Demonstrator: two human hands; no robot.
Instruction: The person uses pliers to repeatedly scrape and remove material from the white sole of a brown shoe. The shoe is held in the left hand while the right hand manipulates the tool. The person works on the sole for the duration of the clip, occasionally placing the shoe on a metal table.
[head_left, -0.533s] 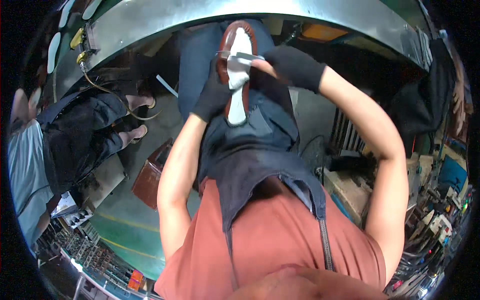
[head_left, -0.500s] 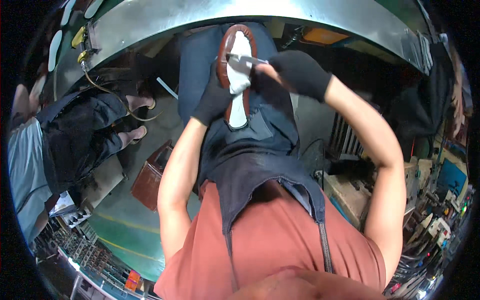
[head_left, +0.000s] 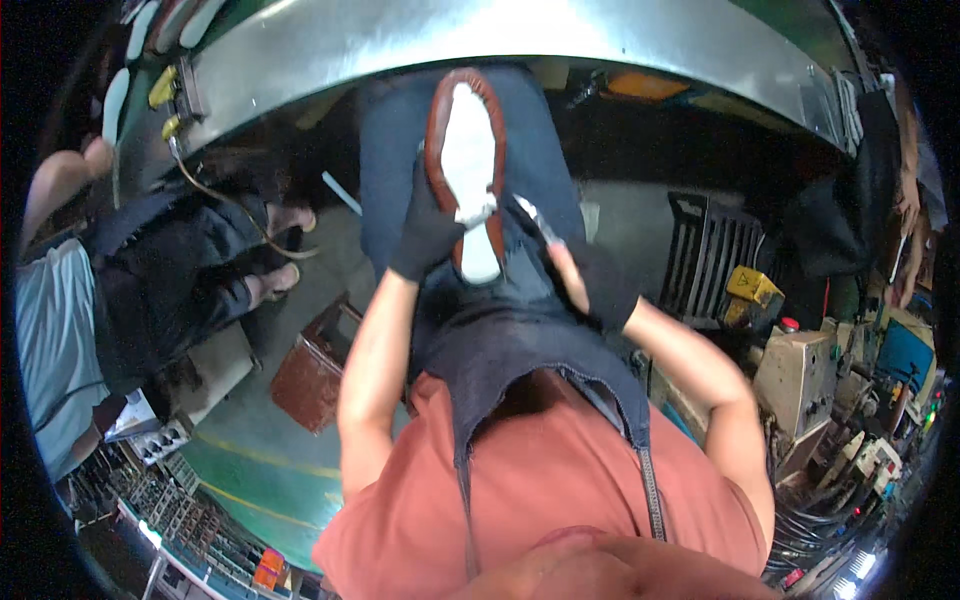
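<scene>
On my lap a brown shoe [head_left: 436, 150] lies sole side up, its toe toward the workbench. Its gathered brown edge frames a white bottom [head_left: 468, 135]. My left hand [head_left: 432, 225], in a black glove, grips the shoe from its left side, near the waist. By that thumb is a whitish bit [head_left: 477, 208]; whether it is a scrap or the covered thumb tip I cannot tell. My right hand [head_left: 592, 278], also gloved in black with the thumb bare, is closed on a knife [head_left: 534, 214]. Its metal tip points up and left, apart from the shoe's right side.
A metal workbench edge [head_left: 420, 45] curves across in front. At left another person [head_left: 160, 270] sits near a hanging hose [head_left: 215, 195]. A brown box-like stool [head_left: 310, 375] stands on the floor. To the right are a machine box with a red button [head_left: 795, 375] and a yellow pedal [head_left: 752, 288].
My right hand has drawn the knife off the shoe's bottom, down and to the right. The left hand and shoe have shifted slightly nearer me; the left hand still grips the shoe.
</scene>
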